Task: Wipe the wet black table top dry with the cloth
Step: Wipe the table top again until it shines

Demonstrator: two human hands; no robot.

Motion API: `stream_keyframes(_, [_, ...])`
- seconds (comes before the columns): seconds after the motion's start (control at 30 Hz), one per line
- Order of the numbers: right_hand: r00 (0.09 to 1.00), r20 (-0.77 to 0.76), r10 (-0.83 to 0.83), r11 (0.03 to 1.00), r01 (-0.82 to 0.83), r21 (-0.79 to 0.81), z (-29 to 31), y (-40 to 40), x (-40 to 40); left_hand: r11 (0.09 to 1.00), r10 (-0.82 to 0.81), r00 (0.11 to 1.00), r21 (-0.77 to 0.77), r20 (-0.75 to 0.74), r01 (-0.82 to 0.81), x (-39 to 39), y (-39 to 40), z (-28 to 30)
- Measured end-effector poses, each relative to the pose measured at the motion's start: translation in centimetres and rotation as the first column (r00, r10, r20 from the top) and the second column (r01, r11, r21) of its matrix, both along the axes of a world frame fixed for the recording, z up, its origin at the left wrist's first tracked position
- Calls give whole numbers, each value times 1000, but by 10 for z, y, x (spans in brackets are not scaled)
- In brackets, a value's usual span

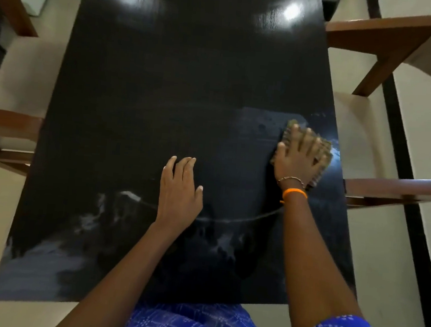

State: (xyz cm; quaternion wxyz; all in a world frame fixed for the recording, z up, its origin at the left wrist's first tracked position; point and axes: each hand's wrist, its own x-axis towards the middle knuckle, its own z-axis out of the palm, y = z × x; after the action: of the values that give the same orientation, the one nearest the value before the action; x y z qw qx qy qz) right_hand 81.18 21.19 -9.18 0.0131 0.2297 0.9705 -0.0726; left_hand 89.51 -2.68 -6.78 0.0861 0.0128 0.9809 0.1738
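Observation:
A glossy black table top (pixel 179 87) fills the middle of the head view, with wet streaks and smears near its front and right edges. My right hand (pixel 298 159) presses flat on a folded green-brown cloth (pixel 323 153) near the right edge of the table. Most of the cloth is hidden under the fingers. My left hand (pixel 179 189) rests flat on the table near the centre front, fingers together, holding nothing.
Brown wooden chairs stand around the table: one at the upper right (pixel 384 40), one at the right (pixel 399 191), one at the left (pixel 6 132), one at the upper left (pixel 12 2). The floor is pale tile with a black strip (pixel 402 164) on the right.

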Motion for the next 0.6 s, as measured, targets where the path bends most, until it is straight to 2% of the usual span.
stream_keyframes(0.13, [946, 2, 323, 943, -322, -83, -1, -96, -31, 998, 55, 998, 18, -38, -54, -2, -4, 3])
stream_keyframes(0.23, [768, -5, 640, 765, -638, -94, 1, -141, -47, 998, 54, 997, -30, -47, -55, -4, -5, 3])
stream_keyframes(0.3, [665, 7, 747, 664, -744, -73, -1, -137, -58, 998, 54, 998, -37, -44, -55, -6, -3, 3])
stream_keyframes(0.33, [644, 1, 765, 642, -764, -64, -2, -128, -64, 998, 53, 998, -39, -42, -55, -7, -2, 3])
stream_keyframes(0.4, [660, -10, 751, 659, -750, -58, -5, -103, -73, 998, 37, 999, -55, -36, -39, -11, 4, 2])
stream_keyframes(0.6, [901, -49, 432, 901, -433, -9, -5, 22, -81, 998, -50, 998, -28, -26, 49, -23, 40, 2])
